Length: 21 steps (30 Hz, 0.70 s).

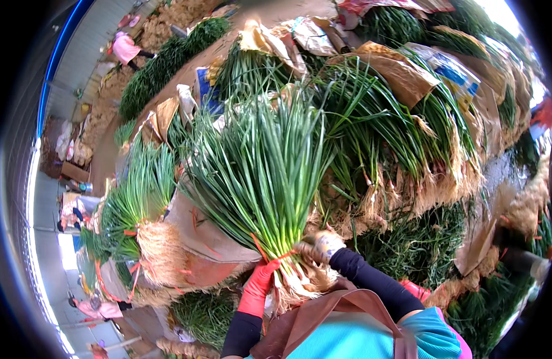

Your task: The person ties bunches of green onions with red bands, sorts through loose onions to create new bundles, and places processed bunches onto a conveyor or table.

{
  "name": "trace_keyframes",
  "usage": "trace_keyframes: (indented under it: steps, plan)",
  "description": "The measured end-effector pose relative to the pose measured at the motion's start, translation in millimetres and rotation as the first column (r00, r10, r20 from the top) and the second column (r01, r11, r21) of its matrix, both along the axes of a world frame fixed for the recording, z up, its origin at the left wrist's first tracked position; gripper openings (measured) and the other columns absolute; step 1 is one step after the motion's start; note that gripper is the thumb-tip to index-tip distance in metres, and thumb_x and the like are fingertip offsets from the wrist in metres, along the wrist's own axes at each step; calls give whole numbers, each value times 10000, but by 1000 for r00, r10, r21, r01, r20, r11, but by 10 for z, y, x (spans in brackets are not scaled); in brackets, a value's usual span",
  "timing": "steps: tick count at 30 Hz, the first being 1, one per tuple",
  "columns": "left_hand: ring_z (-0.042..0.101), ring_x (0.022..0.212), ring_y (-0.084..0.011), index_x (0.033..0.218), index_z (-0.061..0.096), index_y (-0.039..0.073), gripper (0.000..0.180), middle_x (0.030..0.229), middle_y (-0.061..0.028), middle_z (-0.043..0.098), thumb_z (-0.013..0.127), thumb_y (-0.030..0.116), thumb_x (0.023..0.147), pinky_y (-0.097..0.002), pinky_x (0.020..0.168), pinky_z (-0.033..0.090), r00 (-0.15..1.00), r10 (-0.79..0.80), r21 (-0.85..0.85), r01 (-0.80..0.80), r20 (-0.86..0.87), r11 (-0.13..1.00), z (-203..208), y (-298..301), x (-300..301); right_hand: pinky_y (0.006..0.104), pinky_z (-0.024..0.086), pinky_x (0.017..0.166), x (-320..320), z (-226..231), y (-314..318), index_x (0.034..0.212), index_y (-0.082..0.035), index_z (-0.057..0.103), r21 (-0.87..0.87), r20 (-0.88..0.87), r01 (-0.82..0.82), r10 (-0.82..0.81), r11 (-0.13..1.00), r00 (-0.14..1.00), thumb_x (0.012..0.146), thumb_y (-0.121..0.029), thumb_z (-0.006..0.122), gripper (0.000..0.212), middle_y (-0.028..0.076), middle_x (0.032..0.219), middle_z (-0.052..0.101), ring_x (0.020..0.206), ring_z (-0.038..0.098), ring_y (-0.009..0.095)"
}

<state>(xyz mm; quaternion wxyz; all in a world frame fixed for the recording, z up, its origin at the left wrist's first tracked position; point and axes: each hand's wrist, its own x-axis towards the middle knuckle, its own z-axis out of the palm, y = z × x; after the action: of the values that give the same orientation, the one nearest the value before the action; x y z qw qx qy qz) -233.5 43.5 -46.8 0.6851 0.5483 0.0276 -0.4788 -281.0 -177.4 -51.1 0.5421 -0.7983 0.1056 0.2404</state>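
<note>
A big bunch of green onions (267, 173) stands in front of me, leaves fanned away and pale roots (297, 290) toward my apron. Around its stems runs a thin red tie (287, 254). My left hand (260, 286), in a red glove, is closed at the left of the stems with the tie at its fingers. My right hand (321, 246), in a soiled, light patterned glove, is closed at the tie's other end on the right of the stems; its fingers are slightly blurred.
Tied green onions (138, 197) with bushy roots lie at left beside a grey-brown cloth (204, 230). Long heaps of green onions (384, 125) under brown paper sacks (396, 72) fill the right and far side. People in pink (125, 48) are at the left.
</note>
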Motion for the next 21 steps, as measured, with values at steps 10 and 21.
trace_keyframes:
  steps: [10, 21]
  plan:
    - [514, 979, -159, 1186, 496, -15, 541, 1089, -58, 563, 663, 262, 752, -285, 879, 397, 993, 104, 142, -111, 56, 984, -89, 154, -278, 368, 471, 743, 628, -114, -136, 881, -14, 626, 149, 225, 616, -633, 773, 741, 756, -435, 623, 439, 153, 833, 642, 799, 618, 288]
    - [536, 1012, -187, 1190, 473, -27, 516, 1113, -112, 565, 646, 202, 761, -301, 892, 414, 993, 111, 80, -107, -40, 991, 154, 25, -258, 328, 468, 750, 660, -215, -58, 998, -19, 611, 158, 188, 413, -438, 897, 879, 792, -281, 605, 333, 138, 846, 650, 802, 625, 263]
